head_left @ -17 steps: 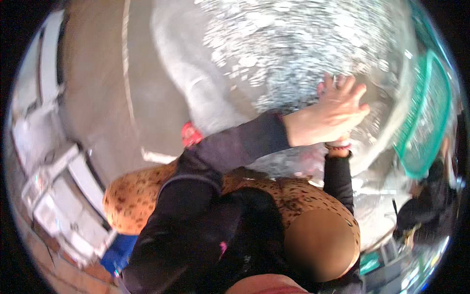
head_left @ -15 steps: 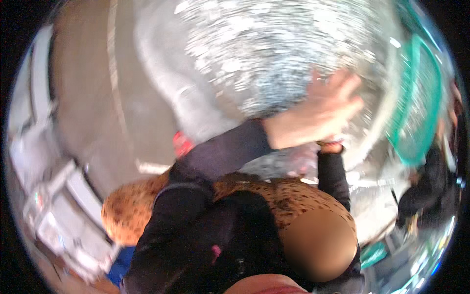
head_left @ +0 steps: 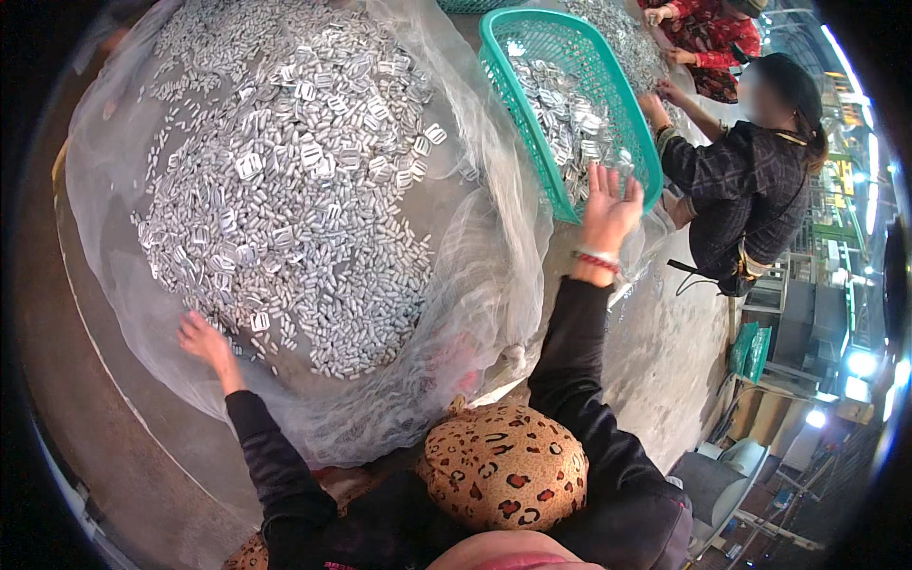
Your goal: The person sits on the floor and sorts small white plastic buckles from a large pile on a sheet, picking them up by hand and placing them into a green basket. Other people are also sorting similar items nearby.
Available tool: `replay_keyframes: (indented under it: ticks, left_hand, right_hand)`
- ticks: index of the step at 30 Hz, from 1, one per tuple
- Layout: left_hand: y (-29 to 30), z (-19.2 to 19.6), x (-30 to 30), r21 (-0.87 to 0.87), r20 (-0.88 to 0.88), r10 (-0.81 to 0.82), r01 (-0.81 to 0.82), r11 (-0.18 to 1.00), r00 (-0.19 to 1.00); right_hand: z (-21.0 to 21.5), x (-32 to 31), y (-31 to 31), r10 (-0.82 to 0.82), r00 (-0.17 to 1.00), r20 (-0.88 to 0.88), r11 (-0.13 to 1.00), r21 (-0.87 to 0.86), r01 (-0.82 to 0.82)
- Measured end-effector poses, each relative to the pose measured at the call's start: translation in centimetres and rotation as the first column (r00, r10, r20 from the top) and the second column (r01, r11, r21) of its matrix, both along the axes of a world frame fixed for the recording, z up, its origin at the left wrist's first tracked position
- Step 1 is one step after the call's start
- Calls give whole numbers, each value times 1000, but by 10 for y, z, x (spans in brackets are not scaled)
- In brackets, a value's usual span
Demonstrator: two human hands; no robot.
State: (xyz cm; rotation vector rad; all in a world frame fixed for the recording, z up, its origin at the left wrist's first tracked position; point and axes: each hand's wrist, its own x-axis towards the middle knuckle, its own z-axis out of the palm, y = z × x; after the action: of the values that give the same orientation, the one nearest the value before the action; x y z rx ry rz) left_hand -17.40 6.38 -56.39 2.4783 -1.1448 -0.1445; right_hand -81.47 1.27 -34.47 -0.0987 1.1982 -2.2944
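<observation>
My left hand (head_left: pixel 206 344) is open, fingers apart, at the near left edge of a heap of small silvery metal pieces (head_left: pixel 370 275). The heap mixes short rod-like bits with larger slotted buckles (head_left: pixel 249 166), and lies on a whitish mesh sheet (head_left: pixel 494 275). Over the near end of a green plastic basket (head_left: pixel 551 28) my right hand (head_left: pixel 611 214) is open, its fingers spread toward the metal buckles (head_left: pixel 570 114) inside. Both hands look bare of any held piece. Whether the right hand touches the basket's rim cannot be made out.
Right of the basket a person in a dark checked jacket (head_left: pixel 736 166) reaches to another heap of metal pieces (head_left: pixel 632 43). Beyond is a person in red patterned clothing (head_left: pixel 722 43). A leopard-print cushion-like bulge (head_left: pixel 503 465) sits before me. Concrete floor (head_left: pixel 655 361) runs right.
My view has swung right, with the basket now nearer the middle. My hands, close together before, are now wide apart: left beside the heap, right at the basket.
</observation>
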Motion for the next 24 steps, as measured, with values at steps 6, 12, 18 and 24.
replay_keyframes:
  ticks: [6,12,18,24]
  left_hand:
    - [6,25,-109,-179,-20,-81,76,981,997]
    - [29,28,-175,-243,18,-89,91,966,996]
    - [9,53,-255,-271,-504,-259,134,953,824]
    - [8,83,-274,-117,-956,-129,62,991,264]
  right_hand:
    - [-31,189,-20,699,102,-708,670,598,-441]
    - [-92,312,-24,675,-489,-552,552,818,-162]
    - [-134,296,30,718,-403,-568,439,818,-371]
    - [-101,260,36,999,29,-29,41,604,-796]
